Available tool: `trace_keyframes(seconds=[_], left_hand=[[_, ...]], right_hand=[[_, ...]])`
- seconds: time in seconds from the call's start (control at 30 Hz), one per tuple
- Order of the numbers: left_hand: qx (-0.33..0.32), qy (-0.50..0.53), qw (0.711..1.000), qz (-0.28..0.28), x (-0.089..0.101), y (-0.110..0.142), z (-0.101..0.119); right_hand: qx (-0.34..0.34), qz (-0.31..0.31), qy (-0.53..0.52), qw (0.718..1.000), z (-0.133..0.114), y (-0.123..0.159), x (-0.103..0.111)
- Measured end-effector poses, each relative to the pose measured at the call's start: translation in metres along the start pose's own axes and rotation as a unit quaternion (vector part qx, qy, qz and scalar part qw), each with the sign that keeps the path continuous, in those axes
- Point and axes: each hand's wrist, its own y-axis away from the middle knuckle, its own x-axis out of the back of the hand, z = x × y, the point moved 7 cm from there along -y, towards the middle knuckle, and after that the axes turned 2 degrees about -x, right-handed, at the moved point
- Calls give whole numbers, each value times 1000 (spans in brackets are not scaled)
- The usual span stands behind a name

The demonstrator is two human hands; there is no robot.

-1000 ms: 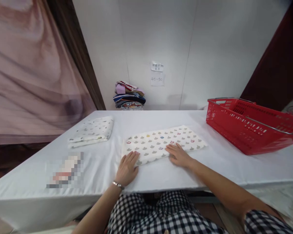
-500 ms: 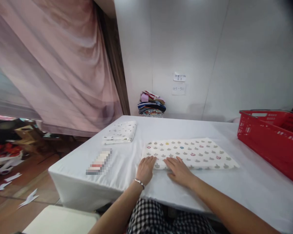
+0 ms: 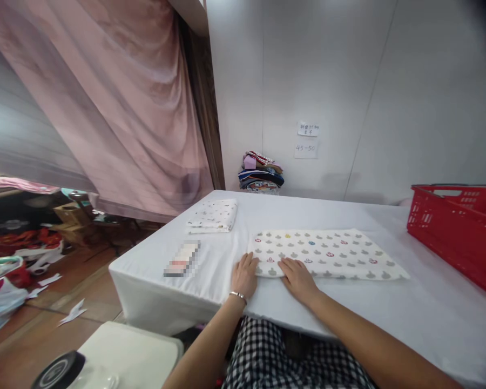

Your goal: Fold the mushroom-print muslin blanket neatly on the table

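A white cloth (image 3: 328, 254) printed with grey shapes and a few coloured ones lies folded flat on the table in front of me. At its near left corner rests my left hand (image 3: 245, 275), fingers laid out along the edge. My right hand (image 3: 302, 278) lies a little to the right, its fingertips flat on the cloth's near edge. Neither hand grips anything that I can see; both thumbs are partly hidden. Another folded white cloth (image 3: 213, 216) with a small print sits further back on the left.
The table (image 3: 389, 324) has a white cover. A blurred-out rectangular item (image 3: 182, 259) lies near its left edge, and a red plastic basket (image 3: 453, 232) stands at the right. Folded fabrics (image 3: 261, 173) are stacked by the back wall. At lower left is a white stool (image 3: 129, 351).
The view has swung slightly left, so everything sits further right. My right hand has drawn slightly back towards the cloth's near edge; the left stays at the corner.
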Motion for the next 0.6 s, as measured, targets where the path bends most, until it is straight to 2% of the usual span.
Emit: trace_keyframes(seconds=[0.13,0.27,0.33,0.43,0.5,0.53,0.6], left_hand=[[79,51,996,-4,-2,-1,-12],[127,110,985,38,0,1,-21],[156,157,973,62,1,4,-28],[206,251,943,72,-1,8,-39],[243,350,902,67,-6,8,-45],[269,419,865,60,-10,7,-47],[317,549,773,36,-21,4,-47]], right_hand=[[0,-21,1,1000,-24,-14,8],[13,-35,-7,999,-52,-34,7],[-7,-50,-22,998,-56,-42,3],[-70,-56,-67,994,-49,-48,0],[-120,-44,-100,987,-39,-49,-1],[-144,-38,-113,982,-34,-49,-1],[-175,-34,-128,976,-28,-48,-4]])
